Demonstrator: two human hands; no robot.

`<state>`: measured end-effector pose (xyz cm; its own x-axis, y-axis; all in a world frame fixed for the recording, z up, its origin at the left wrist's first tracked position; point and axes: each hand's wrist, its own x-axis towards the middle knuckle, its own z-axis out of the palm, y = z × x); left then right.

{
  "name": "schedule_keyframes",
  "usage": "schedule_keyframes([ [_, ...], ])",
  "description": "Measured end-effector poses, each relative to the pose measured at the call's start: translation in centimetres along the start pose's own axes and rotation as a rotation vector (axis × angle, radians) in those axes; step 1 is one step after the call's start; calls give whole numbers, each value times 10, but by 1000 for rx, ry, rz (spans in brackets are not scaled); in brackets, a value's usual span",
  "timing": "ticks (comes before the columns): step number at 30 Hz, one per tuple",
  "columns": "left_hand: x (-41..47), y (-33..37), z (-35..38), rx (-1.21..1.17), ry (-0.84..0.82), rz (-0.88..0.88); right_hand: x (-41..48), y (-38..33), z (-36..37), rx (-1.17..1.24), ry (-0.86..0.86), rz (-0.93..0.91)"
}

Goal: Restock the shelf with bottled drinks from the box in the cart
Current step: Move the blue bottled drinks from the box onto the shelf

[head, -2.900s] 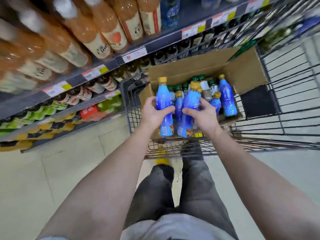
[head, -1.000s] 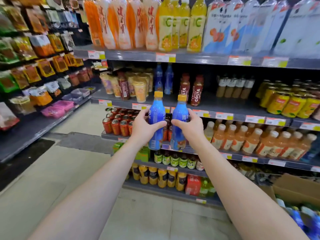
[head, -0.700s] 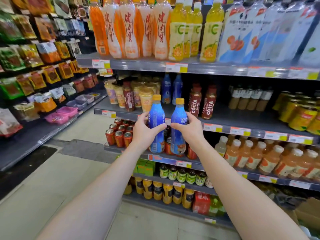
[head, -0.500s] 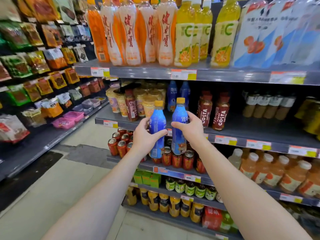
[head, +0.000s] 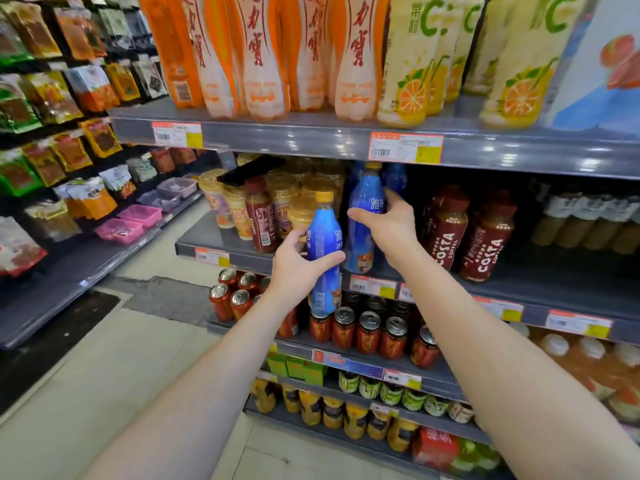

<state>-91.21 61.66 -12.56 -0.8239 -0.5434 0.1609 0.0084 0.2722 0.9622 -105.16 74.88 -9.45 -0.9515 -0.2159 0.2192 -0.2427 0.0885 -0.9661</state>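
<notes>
My left hand [head: 298, 268] grips a blue bottle with a yellow cap [head: 323, 251] just in front of the grey shelf's edge [head: 374, 284]. My right hand [head: 391, 226] grips a second blue bottle [head: 362, 216], upright, with its base on or just over the shelf board. Behind it stands another blue bottle [head: 394, 178], partly hidden. The cart and box are out of view.
Coffee cups and a brown bottle [head: 259, 216] stand left of the gap, two Costa bottles [head: 467, 230] to its right. The upper shelf [head: 311, 140] hangs close overhead. Red cans [head: 367, 330] fill the shelf below. Snack racks [head: 62, 140] line the left.
I have stepped closer to the shelf. My right hand has carried its bottle up and onto the middle shelf, apart from the left bottle, which stays in front of the shelf edge.
</notes>
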Motion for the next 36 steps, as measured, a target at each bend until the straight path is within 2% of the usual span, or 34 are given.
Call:
schedule_keyframes([
  [5, 15, -4, -12, -8, -84, 44, 10, 11, 18, -97, 86, -50],
  [11, 26, -9, -24, -10, -169, 89, 10, 34, 28, -102, 130, -100],
  [16, 30, -11, -26, -52, -213, 114, 13, 49, 36, -181, 189, -51],
  [25, 32, -11, -30, -69, -265, 121, 43, 55, 44, -270, 265, 41],
  [36, 33, -5, -22, -84, -233, 110, 43, 52, 52, -344, 285, 20],
])
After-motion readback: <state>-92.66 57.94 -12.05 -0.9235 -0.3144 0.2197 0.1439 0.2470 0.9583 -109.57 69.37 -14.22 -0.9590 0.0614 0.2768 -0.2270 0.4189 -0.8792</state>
